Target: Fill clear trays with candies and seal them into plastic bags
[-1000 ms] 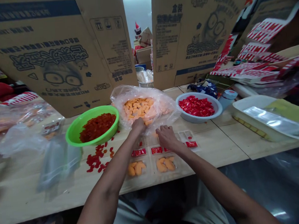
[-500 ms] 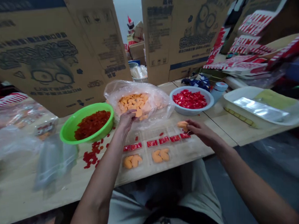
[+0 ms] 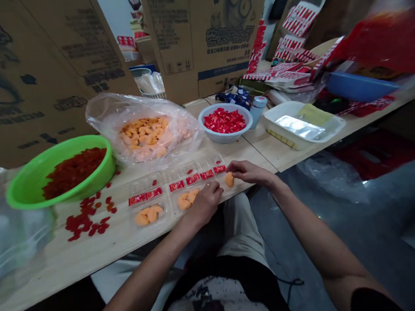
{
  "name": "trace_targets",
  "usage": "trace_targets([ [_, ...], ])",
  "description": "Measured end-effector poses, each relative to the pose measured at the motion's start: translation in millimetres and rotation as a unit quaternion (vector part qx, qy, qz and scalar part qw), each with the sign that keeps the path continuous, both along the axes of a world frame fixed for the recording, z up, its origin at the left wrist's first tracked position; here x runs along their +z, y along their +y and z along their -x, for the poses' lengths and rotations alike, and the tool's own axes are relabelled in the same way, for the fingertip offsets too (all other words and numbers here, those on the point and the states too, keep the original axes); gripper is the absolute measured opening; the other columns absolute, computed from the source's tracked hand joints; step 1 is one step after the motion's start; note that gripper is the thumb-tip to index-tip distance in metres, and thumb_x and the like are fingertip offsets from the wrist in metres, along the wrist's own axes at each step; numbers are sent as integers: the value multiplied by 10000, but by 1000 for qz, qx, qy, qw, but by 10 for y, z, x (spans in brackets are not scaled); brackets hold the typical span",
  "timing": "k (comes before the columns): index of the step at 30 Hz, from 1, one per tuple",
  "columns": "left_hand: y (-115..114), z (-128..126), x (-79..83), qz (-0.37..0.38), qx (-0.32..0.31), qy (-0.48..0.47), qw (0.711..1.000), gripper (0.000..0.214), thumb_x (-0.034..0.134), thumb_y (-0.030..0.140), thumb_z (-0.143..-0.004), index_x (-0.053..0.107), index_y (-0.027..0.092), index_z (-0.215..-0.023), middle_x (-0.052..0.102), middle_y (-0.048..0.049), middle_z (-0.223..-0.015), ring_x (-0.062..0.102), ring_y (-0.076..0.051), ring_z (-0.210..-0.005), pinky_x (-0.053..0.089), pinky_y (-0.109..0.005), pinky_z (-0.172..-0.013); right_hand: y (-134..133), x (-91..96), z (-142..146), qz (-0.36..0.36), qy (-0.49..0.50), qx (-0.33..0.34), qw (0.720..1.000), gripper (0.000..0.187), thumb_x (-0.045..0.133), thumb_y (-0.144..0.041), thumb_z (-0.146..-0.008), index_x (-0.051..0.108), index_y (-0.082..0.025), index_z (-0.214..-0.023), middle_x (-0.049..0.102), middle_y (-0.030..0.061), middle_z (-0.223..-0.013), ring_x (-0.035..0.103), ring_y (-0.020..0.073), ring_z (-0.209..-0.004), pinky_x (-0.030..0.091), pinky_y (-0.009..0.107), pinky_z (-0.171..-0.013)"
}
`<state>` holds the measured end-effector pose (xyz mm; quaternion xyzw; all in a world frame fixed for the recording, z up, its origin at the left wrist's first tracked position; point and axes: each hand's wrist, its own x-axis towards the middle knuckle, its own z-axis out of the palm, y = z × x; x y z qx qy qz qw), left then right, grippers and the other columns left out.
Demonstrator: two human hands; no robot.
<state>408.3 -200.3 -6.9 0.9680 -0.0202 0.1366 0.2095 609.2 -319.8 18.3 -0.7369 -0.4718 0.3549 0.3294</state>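
The right hand [image 3: 250, 171] reaches in at the right end of the clear plastic compartment tray [image 3: 174, 190]. Its grip is narrow, pinching one orange piece [image 3: 229, 179] just above the tray's near edge. The left hand [image 3: 205, 203] sits over that same edge, touching or just above the tray beside a compartment of orange pieces. The back of this hand hides its fingertips, so I cannot tell whether its grip holds anything.

Inside the tray, six red sachets [image 3: 192, 179] line the far side. Three orange pieces [image 3: 150, 216] fill the leftmost near compartment, and about three more [image 3: 184, 201] lie in the next one. A few small red bits [image 3: 189, 171] sit in the far compartments.

Left of the tray, a green plastic bowl [image 3: 102, 155] holds a heap of diced red pieces, and about twenty loose red pieces [image 3: 84, 217] are scattered on the wooden surface [image 3: 93, 247] below it. Directly beyond the tray lies an open clear plastic bag [image 3: 103, 119] of orange pieces. Beyond its right end, a white bowl [image 3: 225, 135] holds red-wrapped sweets. Further right of the tray stands a white plastic tray [image 3: 279, 123] lined with foil.
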Motion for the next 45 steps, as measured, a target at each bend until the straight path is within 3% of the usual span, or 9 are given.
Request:
trace_targets([
  [7,15,186,4,-10,1,42,999,284,433,57,-892,605,160,-1093,602,-147,-1193,550,-268,-1116,488,-424,-943,-59,-71,415,52,-301,-43,951,250,481,-97,-840,592,-128,-1062,562,124,-1081,540,211,-951,428,303,-834],
  [16,-139,334,-10,-32,28,79,996,416,488,112,-893,547,143,-1304,584,-177,-1327,548,-302,-1213,448,-488,-1019,-324,-12,948,71,-365,82,925,427,435,16,-787,620,-104,-1152,608,145,-1148,552,246,-1026,413,343,-933],
  [21,494,824,78,-59,174,82,980,398,427,289,-985,567,226,-1353,515,-153,-1455,440,-327,-1368,342,-547,-1108,-242,13,802,11,-399,17,917,444,423,-129,-913,560,-162,-1335,544,167,-1358,488,279,-1234,377,404,-989],
  [26,1167,1391,75,-72,306,219,924,578,460,483,-951,403,332,-1505,278,-76,-1623,161,-407,-1498,177,-629,-1159,283,-122,869,13,-439,-1,898,521,402,-324,-989,399,-263,-1507,310,179,-1575,315,370,-1409,289,560,-1064],
  [30,1027,1519,-27,-39,310,235,920,613,409,502,-970,311,322,-1548,189,-77,-1649,144,-391,-1506,181,-615,-1165,609,-343,1035,8,-446,65,893,558,435,-368,-977,363,-308,-1528,283,171,-1600,274,414,-1435,242,666,-1067],
  [35,775,1538,-69,-24,316,163,934,626,458,513,-957,322,326,-1539,282,-113,-1617,213,-379,-1491,194,-651,-1157,578,-639,994,-41,-461,68,884,572,441,-396,-952,399,-305,-1515,341,166,-1578,324,427,-1419,265,702,-1049],
  [37,992,1560,20,-24,348,116,930,607,463,484,-962,345,301,-1529,327,-124,-1597,259,-361,-1478,221,-626,-1162,558,-740,903,-64,-459,53,885,546,402,-416,-964,428,-313,-1499,346,153,-1578,324,425,-1424,292,686,-1047],
  [40,1723,1634,343,-8,433,34,901,474,461,334,-964,503,206,-1419,499,-149,-1470,447,-294,-1368,357,-467,-1130,579,-718,798,-91,-429,34,898,529,352,-408,-983,447,-287,-1489,373,150,-1563,340,393,-1425,341,634,-1052],
  [45,3189,1664,686,112,591,67,796,287,647,153,-798,686,140,-1082,693,-161,-1168,613,-313,-1126,433,-380,-1012,854,-257,987,-70,-312,101,942,495,361,-153,-913,575,-188,-1358,590,141,-1356,533,260,-1257,434,438,-1039],
])
